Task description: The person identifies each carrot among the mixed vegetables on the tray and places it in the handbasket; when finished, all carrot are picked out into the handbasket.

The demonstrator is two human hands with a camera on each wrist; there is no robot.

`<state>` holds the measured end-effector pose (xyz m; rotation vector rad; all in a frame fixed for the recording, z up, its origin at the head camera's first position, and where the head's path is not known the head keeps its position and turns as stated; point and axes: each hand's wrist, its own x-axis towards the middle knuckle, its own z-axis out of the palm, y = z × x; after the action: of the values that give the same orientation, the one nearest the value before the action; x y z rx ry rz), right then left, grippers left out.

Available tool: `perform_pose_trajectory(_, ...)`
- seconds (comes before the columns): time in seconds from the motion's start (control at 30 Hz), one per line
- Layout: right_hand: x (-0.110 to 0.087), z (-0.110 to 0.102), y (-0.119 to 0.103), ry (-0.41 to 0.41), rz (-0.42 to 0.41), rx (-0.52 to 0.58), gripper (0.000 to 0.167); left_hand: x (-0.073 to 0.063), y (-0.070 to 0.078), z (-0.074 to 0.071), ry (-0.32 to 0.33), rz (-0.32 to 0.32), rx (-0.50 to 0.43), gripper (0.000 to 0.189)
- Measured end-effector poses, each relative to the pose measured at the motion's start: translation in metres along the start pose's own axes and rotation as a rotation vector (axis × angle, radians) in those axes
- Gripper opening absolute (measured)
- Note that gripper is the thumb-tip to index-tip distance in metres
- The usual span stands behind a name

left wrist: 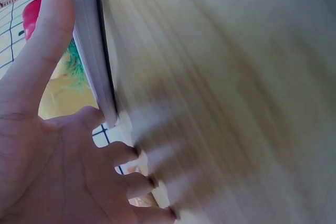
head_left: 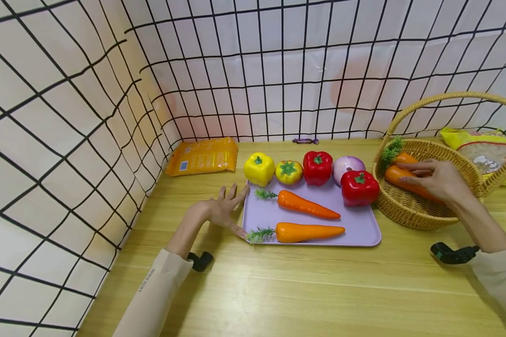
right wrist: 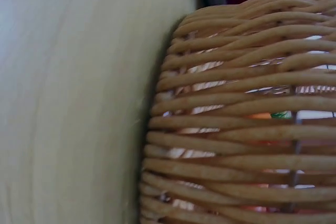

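Note:
My right hand (head_left: 440,180) reaches into a wicker basket (head_left: 423,220) and grips an orange carrot (head_left: 396,177) between thumb and fingers. Another carrot (head_left: 406,158) lies right behind it, with green leaves against the basket's left wall. In the right wrist view the woven basket side (right wrist: 241,108) hides the hand. My left hand (head_left: 225,210) is spread at the left edge of a lilac tray (head_left: 257,213). Its thumb is by the near corner and the other fingertips are on the table. On the tray lie an upper carrot (head_left: 305,204) and a lower carrot (head_left: 308,232).
Along the tray's back stand a yellow pepper (head_left: 259,169), a yellow-green tomato (head_left: 289,173), a red pepper (head_left: 318,168), a purple onion (head_left: 346,164) and another red pepper (head_left: 360,188). Behind are an orange packet (head_left: 204,157), a wrapped candy (head_left: 305,141) and a yellow bag (head_left: 485,150).

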<state>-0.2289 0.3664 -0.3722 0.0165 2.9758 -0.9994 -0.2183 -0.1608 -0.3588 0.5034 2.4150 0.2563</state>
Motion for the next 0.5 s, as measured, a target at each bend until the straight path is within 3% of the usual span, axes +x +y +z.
perform_pose_trajectory(0.27,-0.004,-0.006,-0.001,-0.004,0.051,0.13,0.073,0.002,0.0,0.0,0.0,0.0,0.007,0.132)
perform_pose_trajectory(0.5,-0.014,-0.014,-0.023,0.036,0.038,0.15,0.063,0.003,-0.001,0.0,-0.001,-0.001,0.004,0.133)
